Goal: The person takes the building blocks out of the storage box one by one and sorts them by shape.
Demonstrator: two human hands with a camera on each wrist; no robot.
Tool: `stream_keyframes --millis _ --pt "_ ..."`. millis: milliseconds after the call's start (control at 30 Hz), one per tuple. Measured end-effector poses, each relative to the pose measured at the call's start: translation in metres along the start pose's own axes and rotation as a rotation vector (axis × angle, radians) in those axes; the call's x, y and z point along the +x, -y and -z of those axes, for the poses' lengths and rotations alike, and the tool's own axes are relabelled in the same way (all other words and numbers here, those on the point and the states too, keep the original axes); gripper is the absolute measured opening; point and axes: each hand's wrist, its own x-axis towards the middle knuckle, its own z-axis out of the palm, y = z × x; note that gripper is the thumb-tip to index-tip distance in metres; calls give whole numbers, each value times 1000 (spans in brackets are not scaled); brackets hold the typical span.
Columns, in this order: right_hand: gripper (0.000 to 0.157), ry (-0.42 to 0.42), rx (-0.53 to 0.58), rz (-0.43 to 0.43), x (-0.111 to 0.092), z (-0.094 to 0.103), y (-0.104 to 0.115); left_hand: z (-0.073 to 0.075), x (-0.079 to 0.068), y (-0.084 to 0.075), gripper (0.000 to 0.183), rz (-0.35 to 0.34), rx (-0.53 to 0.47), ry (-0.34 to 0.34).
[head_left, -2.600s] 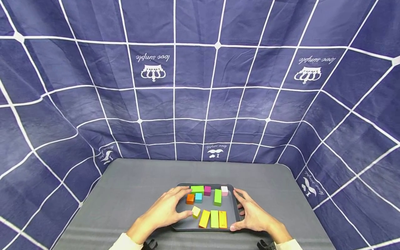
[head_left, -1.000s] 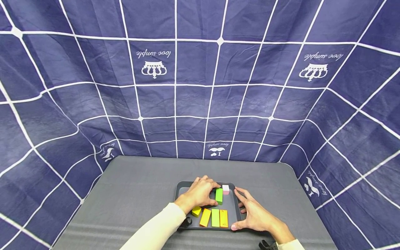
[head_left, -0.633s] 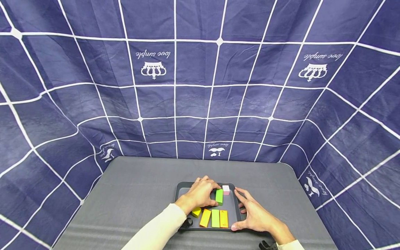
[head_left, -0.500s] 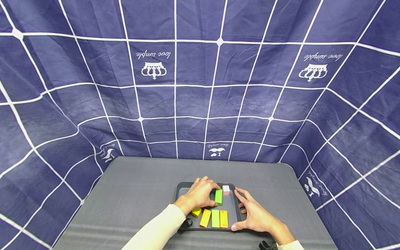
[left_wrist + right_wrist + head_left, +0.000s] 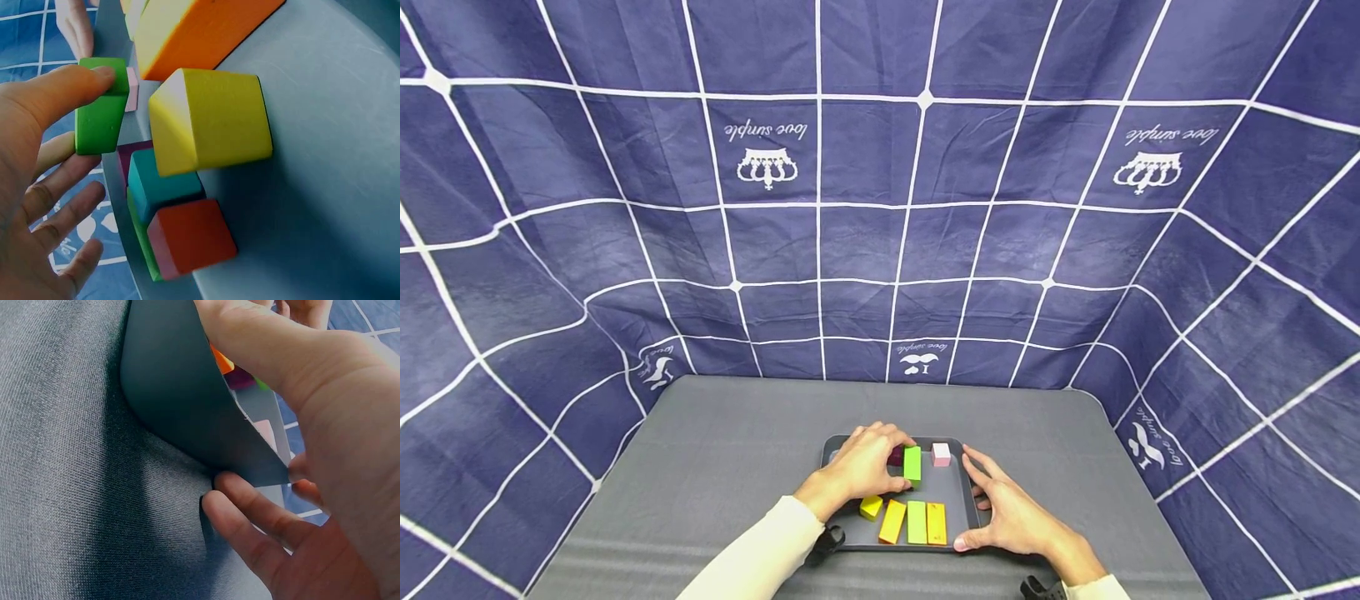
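A light green rectangular block (image 5: 912,465) is pinched between the thumb and index finger of the left hand (image 5: 859,467), over the far half of the grey tray (image 5: 953,492); the other fingers are spread. The right hand (image 5: 1013,510) is placed at the right end of the tray, fingers relaxed and not closed, with the thumb at the near corner. A pale pink cube (image 5: 941,455) is seated in the tray's far right corner. Along the tray's near side, from left to right, a yellow cube (image 5: 871,507), a tilted yellow-orange block (image 5: 892,522), a yellow-green block (image 5: 917,522) and an amber block (image 5: 936,523) are found. By the tray's far rim, a partly hidden purple block (image 5: 895,456), a teal cube (image 5: 161,181), a red-orange cube (image 5: 195,239) and a second green block (image 5: 143,240) are noted.
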Motion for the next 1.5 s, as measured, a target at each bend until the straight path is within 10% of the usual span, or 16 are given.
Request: stream_keyframes --millis 1500 --pt "141 -10 -17 2 -1 1 -2 50 -98 88 62 217 -110 -258"
